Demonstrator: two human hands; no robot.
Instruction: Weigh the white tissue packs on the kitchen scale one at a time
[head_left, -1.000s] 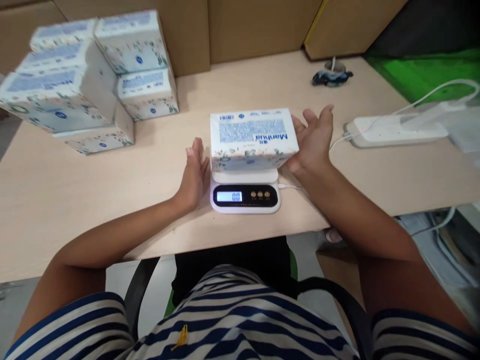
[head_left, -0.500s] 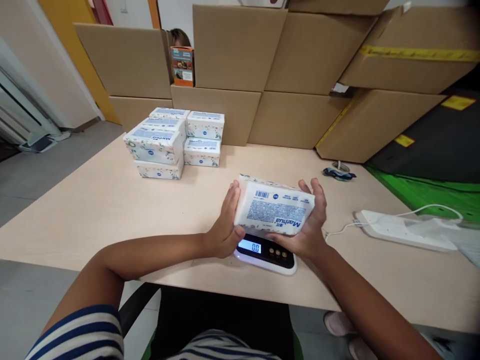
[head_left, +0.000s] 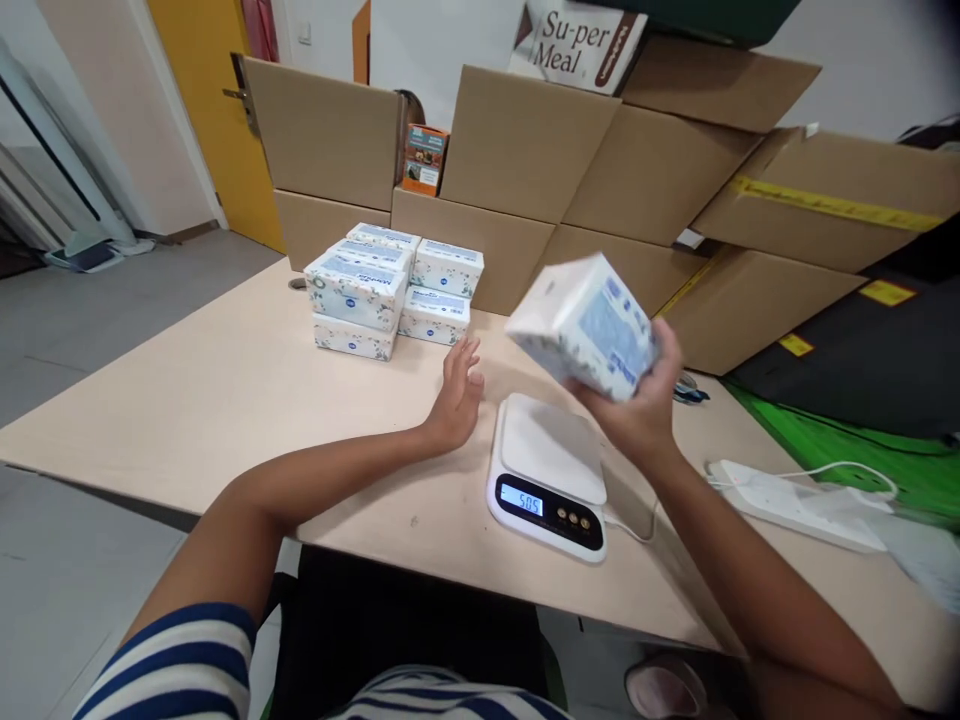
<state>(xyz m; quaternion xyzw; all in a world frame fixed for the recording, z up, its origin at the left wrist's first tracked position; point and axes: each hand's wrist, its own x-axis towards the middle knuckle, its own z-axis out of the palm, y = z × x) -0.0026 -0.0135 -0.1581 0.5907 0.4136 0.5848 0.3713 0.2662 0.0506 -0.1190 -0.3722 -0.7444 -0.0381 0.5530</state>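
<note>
My right hand (head_left: 641, 410) grips a white and blue tissue pack (head_left: 585, 322) by one end, tilted in the air above and behind the kitchen scale (head_left: 551, 448). The pack is slightly blurred. Beneath it the scale's white plate is bare, and its lit display reads about 505. To the left of the scale my left hand (head_left: 454, 405) is held with fingers apart, nothing in it. Behind that hand, several similar tissue packs (head_left: 356, 290) stand stacked in two layers on the table.
Cardboard boxes (head_left: 525, 145) form a wall along the table's back edge, with a small orange box (head_left: 425, 160) among them. On the right lie a white power strip (head_left: 795, 505) and its cables. The scale's cord (head_left: 634, 535) runs right across the wooden table (head_left: 247, 400).
Both hands held the tissue pack low over the scale; now the left has let go and the right has lifted it up and away. The display went from 0.0 to about 505.
</note>
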